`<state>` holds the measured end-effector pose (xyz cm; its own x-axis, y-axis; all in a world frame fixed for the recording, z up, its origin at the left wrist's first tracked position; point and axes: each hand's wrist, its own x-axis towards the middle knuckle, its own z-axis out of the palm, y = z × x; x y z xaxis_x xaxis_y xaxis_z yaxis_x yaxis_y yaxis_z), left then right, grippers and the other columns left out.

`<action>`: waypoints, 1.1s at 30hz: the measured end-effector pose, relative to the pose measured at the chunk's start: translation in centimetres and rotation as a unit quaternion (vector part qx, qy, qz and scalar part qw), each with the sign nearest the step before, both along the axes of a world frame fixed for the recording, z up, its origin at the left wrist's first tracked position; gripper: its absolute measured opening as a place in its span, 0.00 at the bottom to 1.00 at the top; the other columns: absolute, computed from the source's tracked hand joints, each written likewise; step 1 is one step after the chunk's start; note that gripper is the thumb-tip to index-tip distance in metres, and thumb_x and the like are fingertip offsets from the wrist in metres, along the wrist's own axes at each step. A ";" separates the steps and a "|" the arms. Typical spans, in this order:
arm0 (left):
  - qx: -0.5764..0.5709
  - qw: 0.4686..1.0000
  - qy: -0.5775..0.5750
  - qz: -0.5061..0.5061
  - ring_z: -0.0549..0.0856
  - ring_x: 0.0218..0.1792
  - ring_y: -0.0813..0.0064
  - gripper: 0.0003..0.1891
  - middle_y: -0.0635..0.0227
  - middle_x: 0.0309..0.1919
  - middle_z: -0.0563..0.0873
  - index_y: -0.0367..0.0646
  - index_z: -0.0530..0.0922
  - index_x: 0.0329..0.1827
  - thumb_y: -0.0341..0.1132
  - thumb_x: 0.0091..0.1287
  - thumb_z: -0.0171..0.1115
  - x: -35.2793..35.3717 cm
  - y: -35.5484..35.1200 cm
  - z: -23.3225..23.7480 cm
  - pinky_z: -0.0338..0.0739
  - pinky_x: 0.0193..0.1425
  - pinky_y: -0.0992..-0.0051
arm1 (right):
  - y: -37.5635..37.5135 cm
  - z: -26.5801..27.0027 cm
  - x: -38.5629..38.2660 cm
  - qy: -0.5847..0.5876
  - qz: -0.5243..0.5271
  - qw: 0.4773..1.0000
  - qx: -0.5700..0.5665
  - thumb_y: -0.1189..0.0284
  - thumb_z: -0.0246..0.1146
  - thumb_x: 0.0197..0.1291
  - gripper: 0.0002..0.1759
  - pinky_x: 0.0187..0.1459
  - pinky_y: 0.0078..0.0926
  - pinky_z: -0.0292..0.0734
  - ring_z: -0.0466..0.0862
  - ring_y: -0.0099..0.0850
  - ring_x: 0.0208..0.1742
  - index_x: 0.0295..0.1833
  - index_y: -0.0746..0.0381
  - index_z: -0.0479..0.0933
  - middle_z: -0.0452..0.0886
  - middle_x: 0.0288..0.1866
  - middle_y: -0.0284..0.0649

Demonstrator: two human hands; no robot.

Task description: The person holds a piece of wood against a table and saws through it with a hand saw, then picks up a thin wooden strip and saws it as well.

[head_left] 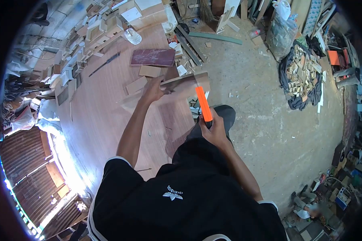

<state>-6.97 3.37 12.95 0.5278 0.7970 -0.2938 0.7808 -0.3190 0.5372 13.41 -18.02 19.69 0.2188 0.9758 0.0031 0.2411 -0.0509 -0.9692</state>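
Note:
My left hand (153, 90) grips the top edge of a long pale wooden board (184, 87) near its middle. The board lies slantwise across the workbench (108, 92), and its right end sticks out past the bench edge. My right hand (214, 129) is closed round the black grip of a bright orange tool (204, 105). The tool's front end points at the right part of the board. A thin dark part seems to run from it onto the board, too small to make out. Small wooden blocks (150, 71) lie just beyond my left hand.
A dark red panel (153, 57), a long dark tool (104, 64) and a clear bottle (132, 36) are on the bench. Wood pieces (96, 34) crowd its far left. On the floor are a sack of offcuts (303, 72) and a green strip (215, 38). Another person (304, 208) is at lower right.

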 end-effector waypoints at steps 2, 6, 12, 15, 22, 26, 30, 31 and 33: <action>0.157 0.987 -0.008 -0.025 0.82 0.45 0.54 0.22 0.59 0.40 0.82 0.41 0.78 0.44 0.40 0.49 0.77 0.2 -0.2 0.4 0.73 0.49 0.57 | 0.2 1.2 -0.1 0.007 -0.004 1.000 0.011 0.84 0.60 0.55 0.08 0.41 0.27 0.74 0.81 0.35 0.34 0.41 0.67 0.71 0.76 0.33 0.43; 0.238 0.971 -0.020 -0.015 0.80 0.43 0.56 0.15 0.62 0.36 0.79 0.44 0.77 0.39 0.34 0.51 0.72 0.4 -1.7 -0.3 0.70 0.47 0.57 | 0.2 1.5 -0.5 0.006 -0.013 1.000 0.019 0.85 0.60 0.55 0.09 0.41 0.27 0.74 0.81 0.33 0.34 0.41 0.67 0.71 0.76 0.32 0.43; 0.288 0.958 0.011 0.001 0.79 0.46 0.62 0.19 0.64 0.38 0.78 0.46 0.80 0.46 0.28 0.48 0.68 0.7 -5.4 -2.4 0.69 0.49 0.60 | -1.1 0.3 -0.6 -0.011 -0.020 1.000 0.010 0.83 0.60 0.53 0.14 0.37 0.33 0.75 0.82 0.54 0.36 0.46 0.67 0.70 0.76 0.32 0.52; 0.284 0.958 0.012 0.042 0.79 0.44 0.65 0.18 0.66 0.37 0.78 0.47 0.80 0.44 0.28 0.48 0.68 0.8 -6.6 -2.4 0.66 0.46 0.63 | -1.7 0.0 -0.6 0.003 -0.008 1.000 0.011 0.83 0.60 0.57 0.07 0.40 0.27 0.74 0.80 0.34 0.33 0.41 0.67 0.71 0.76 0.31 0.44; 0.306 0.951 0.010 0.050 0.79 0.42 0.67 0.15 0.69 0.36 0.79 0.47 0.80 0.40 0.28 0.47 0.67 0.1 -7.0 -1.8 0.64 0.46 0.66 | -1.8 0.5 -0.9 0.015 -0.001 1.000 0.018 0.83 0.60 0.57 0.06 0.39 0.26 0.73 0.80 0.36 0.32 0.40 0.67 0.71 0.75 0.31 0.45; 0.295 0.954 0.016 0.052 0.79 0.44 0.68 0.15 0.70 0.39 0.80 0.47 0.79 0.40 0.27 0.47 0.67 -0.3 -6.8 -2.4 0.64 0.46 0.67 | -1.4 0.3 -1.0 0.015 0.013 1.000 0.001 0.83 0.60 0.57 0.09 0.39 0.27 0.73 0.80 0.37 0.32 0.43 0.67 0.72 0.75 0.32 0.46; 0.304 0.951 -0.016 0.054 0.79 0.41 0.66 0.13 0.70 0.35 0.81 0.47 0.81 0.39 0.28 0.49 0.67 -0.8 -7.1 -2.2 0.65 0.46 0.65 | -1.8 0.2 -1.5 0.009 0.018 1.000 0.006 0.83 0.60 0.56 0.11 0.38 0.27 0.73 0.80 0.37 0.32 0.46 0.67 0.72 0.75 0.32 0.47; 0.296 0.953 -0.015 0.056 0.79 0.41 0.66 0.12 0.69 0.34 0.81 0.47 0.81 0.39 0.28 0.50 0.68 -0.9 -7.3 -2.3 0.65 0.47 0.65 | -1.8 0.2 -1.6 0.008 0.018 1.000 0.007 0.83 0.60 0.56 0.11 0.38 0.27 0.73 0.80 0.37 0.32 0.46 0.67 0.72 0.75 0.32 0.47; 0.292 0.954 -0.016 0.060 0.79 0.41 0.66 0.12 0.68 0.33 0.81 0.47 0.81 0.39 0.29 0.50 0.68 -1.0 -7.0 -2.5 0.65 0.47 0.65 | -1.4 0.0 -1.6 0.020 0.007 1.000 -0.004 0.83 0.60 0.56 0.11 0.39 0.28 0.73 0.81 0.34 0.33 0.46 0.68 0.71 0.75 0.32 0.46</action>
<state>-7.94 -3.64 10.48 0.4242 0.8747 0.2342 0.8163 -0.4814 0.3193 11.76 -19.45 19.66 0.2051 0.9787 -0.0131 0.2028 -0.0556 -0.9776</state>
